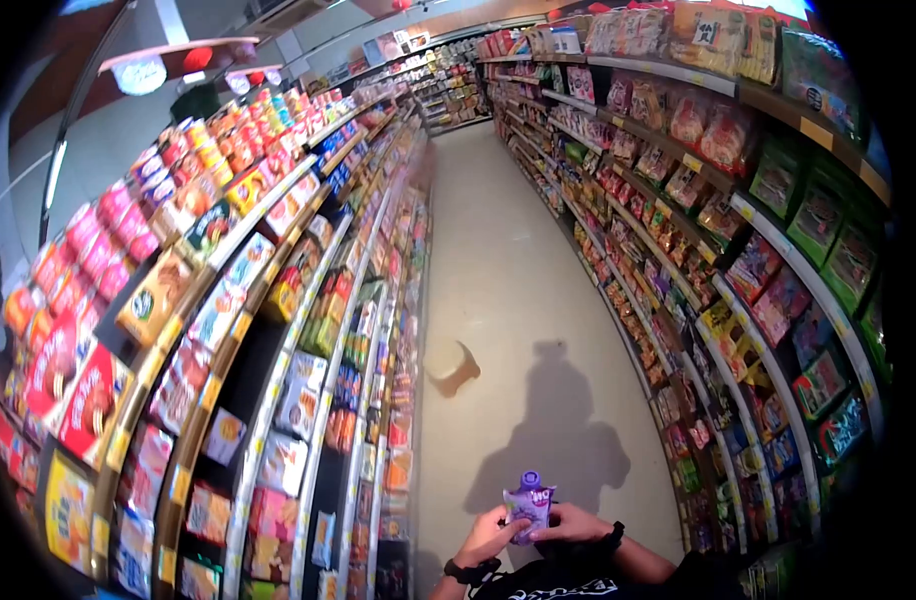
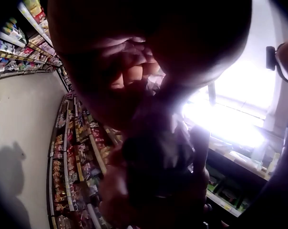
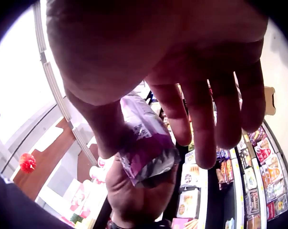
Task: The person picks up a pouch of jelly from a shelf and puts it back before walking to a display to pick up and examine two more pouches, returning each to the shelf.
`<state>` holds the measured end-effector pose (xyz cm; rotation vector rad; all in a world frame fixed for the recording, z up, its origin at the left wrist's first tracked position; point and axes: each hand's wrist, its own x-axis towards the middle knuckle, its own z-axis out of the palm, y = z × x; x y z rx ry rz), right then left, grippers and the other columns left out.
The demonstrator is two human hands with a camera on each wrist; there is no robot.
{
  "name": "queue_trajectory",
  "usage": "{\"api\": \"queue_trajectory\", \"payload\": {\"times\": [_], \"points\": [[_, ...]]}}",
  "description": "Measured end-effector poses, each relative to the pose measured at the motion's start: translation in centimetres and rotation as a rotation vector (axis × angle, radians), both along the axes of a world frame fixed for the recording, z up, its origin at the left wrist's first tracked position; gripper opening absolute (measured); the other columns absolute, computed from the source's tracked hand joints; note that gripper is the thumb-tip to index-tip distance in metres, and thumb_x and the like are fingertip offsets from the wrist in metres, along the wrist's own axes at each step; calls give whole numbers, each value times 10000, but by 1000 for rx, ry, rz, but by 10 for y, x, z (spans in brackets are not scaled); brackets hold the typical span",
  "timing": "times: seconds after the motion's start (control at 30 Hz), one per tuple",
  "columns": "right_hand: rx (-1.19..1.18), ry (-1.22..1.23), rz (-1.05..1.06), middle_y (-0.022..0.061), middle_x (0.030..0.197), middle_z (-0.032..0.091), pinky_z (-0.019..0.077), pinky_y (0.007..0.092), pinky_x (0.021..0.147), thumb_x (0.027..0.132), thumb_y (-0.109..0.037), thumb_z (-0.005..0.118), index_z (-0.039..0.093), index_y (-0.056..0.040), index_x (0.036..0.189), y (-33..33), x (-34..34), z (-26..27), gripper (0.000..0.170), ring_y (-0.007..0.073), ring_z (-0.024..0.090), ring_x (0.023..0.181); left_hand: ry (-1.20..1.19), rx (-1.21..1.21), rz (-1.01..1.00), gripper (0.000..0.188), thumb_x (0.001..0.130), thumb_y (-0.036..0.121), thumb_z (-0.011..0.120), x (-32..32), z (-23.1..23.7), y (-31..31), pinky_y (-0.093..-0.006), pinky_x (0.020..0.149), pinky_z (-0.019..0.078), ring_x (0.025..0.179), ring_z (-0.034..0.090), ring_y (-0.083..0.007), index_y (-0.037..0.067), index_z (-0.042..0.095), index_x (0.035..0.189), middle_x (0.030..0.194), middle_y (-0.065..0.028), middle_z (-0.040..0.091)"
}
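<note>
A shiny purple pouch (image 1: 529, 508) with printed lettering is held up in front of the body, a round purple cap-like piece (image 1: 530, 479) showing at its top. My left hand (image 1: 486, 537) grips it from the left, thumb across its front. At its right side is my right hand (image 1: 572, 523), thumb touching the lower edge. The right wrist view shows the right-hand fingers (image 3: 201, 119) stretched out straight, away from the pouch (image 3: 146, 129), while the left hand (image 3: 139, 191) holds it from beyond. In the left wrist view the pouch is mostly in shadow.
Packed snack shelves (image 1: 308, 330) line the aisle on the left, with more shelves (image 1: 668, 230) along the right. A cardboard box (image 1: 456, 370) lies on the pale floor (image 1: 488, 240) near the left shelves. The person's shadow falls ahead.
</note>
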<state>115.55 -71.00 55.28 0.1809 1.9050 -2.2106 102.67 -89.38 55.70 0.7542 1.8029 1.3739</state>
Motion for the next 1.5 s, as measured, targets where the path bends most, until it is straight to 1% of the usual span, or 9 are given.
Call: {"api": "queue_trajectory", "payload": {"times": [0.07, 0.2, 0.3, 0.5, 0.7, 0.8, 0.83, 1.03, 1.5], "points": [[249, 12, 102, 72, 1183, 696, 490, 344, 989, 928, -292, 745, 640, -59, 1290, 34, -45, -14, 443, 184, 645, 1093, -2, -23, -38, 275, 913, 148, 738, -44, 17, 28, -310, 872, 515, 945, 646, -128, 18, 687, 1150, 1018, -63, 726], [46, 259, 59, 77, 1149, 711, 487, 342, 972, 850, -440, 798, 673, -83, 1255, 88, -142, -7, 554, 188, 646, 1064, 123, -70, -43, 275, 914, 158, 737, -132, 35, 87, -278, 842, 517, 933, 650, -121, 17, 697, 1148, 1011, -57, 731], [190, 261, -33, 85, 1131, 711, 499, 352, 950, 874, -382, 787, 661, -55, 1234, 122, -198, 25, 503, 182, 653, 1033, 155, 62, 20, 251, 935, 130, 705, -180, 40, 126, -278, 786, 535, 885, 655, -116, -2, 679, 1147, 988, -41, 730], [-31, 151, -111, 55, 1139, 695, 501, 313, 949, 968, -263, 700, 621, -21, 1277, 194, -298, -30, 400, 114, 615, 1045, -64, 125, 146, 227, 948, 112, 687, -282, -25, 202, -268, 751, 542, 849, 665, -109, -14, 671, 1136, 963, -52, 721], [168, -29, -175, 78, 985, 732, 537, 279, 763, 971, -435, 658, 706, -15, 1134, 310, -409, -45, 453, 122, 664, 858, -66, 75, 47, 335, 952, 280, 711, -414, -71, 318, -274, 731, 519, 808, 634, -103, -6, 679, 1123, 894, -58, 710], [311, -48, -169, 78, 936, 737, 541, 285, 742, 959, -448, 664, 716, -18, 1123, 383, -470, -13, 463, 122, 665, 816, 16, 104, -113, 326, 976, 188, 685, -488, -62, 392, -304, 877, 525, 989, 643, -141, -17, 623, 1221, 1077, -52, 698], [260, -18, -191, 63, 897, 739, 545, 294, 730, 954, -394, 687, 712, -5, 1121, 406, -489, -8, 424, 132, 670, 790, 76, 118, -90, 419, 932, 359, 724, -512, -59, 418, -315, 751, 529, 819, 659, -157, -8, 678, 1127, 917, -88, 720], [52, 57, -439, 28, 985, 731, 542, 306, 804, 963, -256, 704, 705, -45, 1170, 512, -575, 20, 296, 106, 649, 878, 1, 143, -140, 324, 915, 277, 759, -606, 15, 564, -291, 712, 513, 793, 626, -125, 2, 674, 1064, 899, -72, 698], [-9, 103, -154, 56, 1088, 697, 536, 317, 872, 964, -274, 701, 627, -6, 1252, 788, -815, -11, 400, 128, 648, 972, 260, 102, -146, 351, 910, 301, 752, -835, 28, 823, -313, 665, 520, 729, 648, -155, -19, 682, 1038, 813, -100, 707]]}}
